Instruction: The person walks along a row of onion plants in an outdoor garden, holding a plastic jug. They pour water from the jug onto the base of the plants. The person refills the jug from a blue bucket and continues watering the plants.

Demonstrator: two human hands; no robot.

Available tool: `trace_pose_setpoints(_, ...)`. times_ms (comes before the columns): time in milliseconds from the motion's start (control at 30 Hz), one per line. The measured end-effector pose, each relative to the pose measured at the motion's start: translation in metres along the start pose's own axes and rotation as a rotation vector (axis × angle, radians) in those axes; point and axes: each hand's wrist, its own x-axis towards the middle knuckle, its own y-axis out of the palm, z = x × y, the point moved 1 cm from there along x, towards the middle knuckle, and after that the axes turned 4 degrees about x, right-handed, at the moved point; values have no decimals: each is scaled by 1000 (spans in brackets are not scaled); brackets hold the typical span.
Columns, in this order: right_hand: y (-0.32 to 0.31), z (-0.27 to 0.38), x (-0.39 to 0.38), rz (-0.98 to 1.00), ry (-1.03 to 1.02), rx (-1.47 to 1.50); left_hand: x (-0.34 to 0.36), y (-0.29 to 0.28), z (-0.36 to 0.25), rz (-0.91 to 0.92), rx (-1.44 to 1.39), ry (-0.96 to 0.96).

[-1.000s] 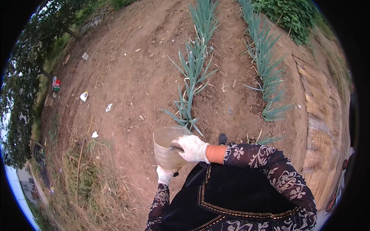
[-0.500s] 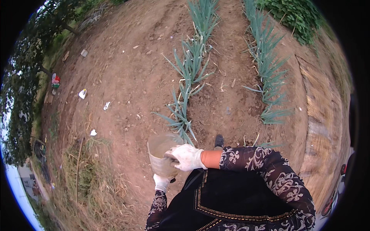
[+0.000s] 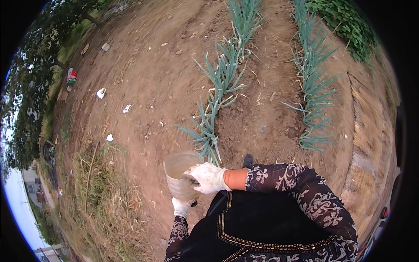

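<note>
Container Held at the Waist: Hold Condition and Possible Faults

Head view. The translucent container [image 3: 176, 181] is in front of the body, toward the left, its mouth turned up toward the camera. In the picture its far rim comes close to the leaves at the near end of the left plant row [image 3: 214, 109]; whether they touch cannot be determined.

Left hand [image 3: 180, 207]: gloved, at the container's underside, apparently supporting it. The fingers are hidden; their closure cannot be determined.

Right hand [image 3: 207, 177]: gloved, across the near side of the mouth with fingers curled inward. Whether they pinch the rim, hold contents or only reach inside cannot be determined; the interior is blurred.

CAUTION: Tipping. With support apparently low and to one side, pressure from the right hand on the rim could rotate the container and spill any contents.

CAUTION: Slipping. Glove fabric on a smooth wall may offer limited friction; a loose lower hold could let the container drop onto the soil [image 3: 152, 96].

CAUTION: Plant damage. The shoe [image 3: 248, 160] is near the same row. A careless step to the left could crush leaves, since the arms and container obstruct part of the ground.
</note>
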Motion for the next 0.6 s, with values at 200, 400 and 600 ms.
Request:
trace_pose_setpoints(200, -13, -1, 3, 73, 40, 70, -3, 5, 1, -37, 8, 28)
trace_pose_setpoints(400, -17, -10, 4, 47, 28, 97, -10, 9, -2, -61, 383, 31)
trace_pose_setpoints(600, -22, -12, 2, 70, -13, 51, -1, 15, 3, -128, -389, -43)
